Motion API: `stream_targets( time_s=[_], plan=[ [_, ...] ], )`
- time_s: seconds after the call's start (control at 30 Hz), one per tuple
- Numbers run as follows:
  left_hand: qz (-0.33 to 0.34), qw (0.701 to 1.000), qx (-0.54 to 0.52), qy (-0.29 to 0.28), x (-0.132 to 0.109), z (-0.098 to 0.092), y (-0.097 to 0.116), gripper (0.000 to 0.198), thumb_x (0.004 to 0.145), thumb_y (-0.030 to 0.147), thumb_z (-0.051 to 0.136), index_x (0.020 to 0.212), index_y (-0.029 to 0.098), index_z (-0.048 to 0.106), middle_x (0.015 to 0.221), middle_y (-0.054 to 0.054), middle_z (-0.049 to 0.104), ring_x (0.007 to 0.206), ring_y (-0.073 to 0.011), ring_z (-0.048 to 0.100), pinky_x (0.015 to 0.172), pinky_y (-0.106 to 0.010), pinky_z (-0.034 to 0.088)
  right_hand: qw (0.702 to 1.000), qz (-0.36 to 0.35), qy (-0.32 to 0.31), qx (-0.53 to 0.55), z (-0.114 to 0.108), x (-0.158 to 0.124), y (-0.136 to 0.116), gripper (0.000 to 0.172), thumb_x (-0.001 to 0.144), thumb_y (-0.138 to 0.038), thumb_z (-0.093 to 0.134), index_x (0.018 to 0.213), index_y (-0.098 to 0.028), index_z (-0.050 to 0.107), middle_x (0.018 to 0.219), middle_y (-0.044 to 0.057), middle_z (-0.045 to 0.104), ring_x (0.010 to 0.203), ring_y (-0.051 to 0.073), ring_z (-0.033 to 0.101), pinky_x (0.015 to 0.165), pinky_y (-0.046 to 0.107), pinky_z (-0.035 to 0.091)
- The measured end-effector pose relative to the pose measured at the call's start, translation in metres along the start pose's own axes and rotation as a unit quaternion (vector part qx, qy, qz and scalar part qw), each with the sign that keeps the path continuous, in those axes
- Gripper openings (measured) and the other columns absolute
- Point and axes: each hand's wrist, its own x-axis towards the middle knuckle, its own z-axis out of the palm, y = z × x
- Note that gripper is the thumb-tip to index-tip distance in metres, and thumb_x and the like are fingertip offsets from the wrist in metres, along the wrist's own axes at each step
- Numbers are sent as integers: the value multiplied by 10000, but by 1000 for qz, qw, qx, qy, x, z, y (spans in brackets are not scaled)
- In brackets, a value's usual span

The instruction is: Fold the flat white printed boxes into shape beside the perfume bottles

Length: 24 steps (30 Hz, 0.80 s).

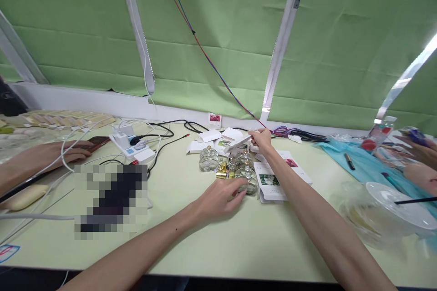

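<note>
Glass bottles with gold-coloured tops stand in a small group at mid-table. My left hand (pixel 223 196) rests beside the nearest glass bottle (pixel 248 181), its fingertips touching the glass. Further back, my right hand (pixel 261 140) pinches the edge of a white carton (pixel 238 143) above the group. Another glass bottle (pixel 208 159) stands a little to the left, with a gold piece (pixel 221 173) lying near it. Right of the bottles lies a flat printed carton (pixel 270 183) with a white flower picture. More white cartons (pixel 210 136) are spread behind.
A power strip (pixel 136 151) with white and black cables is left, beside a blurred dark object (pixel 116 195). At right are a lidded plastic bowl (pixel 385 209), a blue sheet (pixel 348 159) and a drink bottle (pixel 378 134). Other people's hands (pixel 64 152) show at both sides.
</note>
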Motion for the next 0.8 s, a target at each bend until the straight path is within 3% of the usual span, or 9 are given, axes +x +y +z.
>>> stream_targets(
  time_s=[0.1,0.27,0.47,0.7,0.8],
  plan=[
    [-1,1000,2,2,1,0,-1,201,1029,260,482,1144,209,639,756,9,675,637,-137,572,636,-266,395,1000,-2,16,24,0,-8,-8,564,669,-104,830,1076,-220,457,558,-120,545,371,71,415,345,165,265],
    [1,1000,-13,25,3,-1,-1,186,1027,259,488,1027,197,663,761,-1,670,641,-127,561,633,-253,399,995,-12,14,96,-1,-26,-20,488,739,-149,779,1046,-249,413,526,-143,499,375,68,408,364,148,245],
    [-59,989,-66,116,8,-2,-3,213,1012,294,524,925,174,677,700,7,636,581,-106,495,586,-243,380,983,-33,-18,177,-6,-45,-21,460,778,-293,806,1033,-251,425,489,-156,448,378,64,392,398,153,257],
    [-206,935,-212,197,14,-9,-7,372,1010,502,524,917,179,684,791,-21,666,673,-139,564,615,-261,443,970,-53,-62,227,-19,-61,-4,530,740,-451,843,1042,-254,455,481,-155,442,374,51,340,422,167,261],
    [-245,903,-275,221,16,-11,-9,423,997,581,509,947,185,651,696,11,588,555,-117,502,503,-243,392,969,-53,-76,230,-24,-63,1,572,705,-480,867,1056,-252,476,493,-146,460,383,55,349,425,179,261]
  ],
)
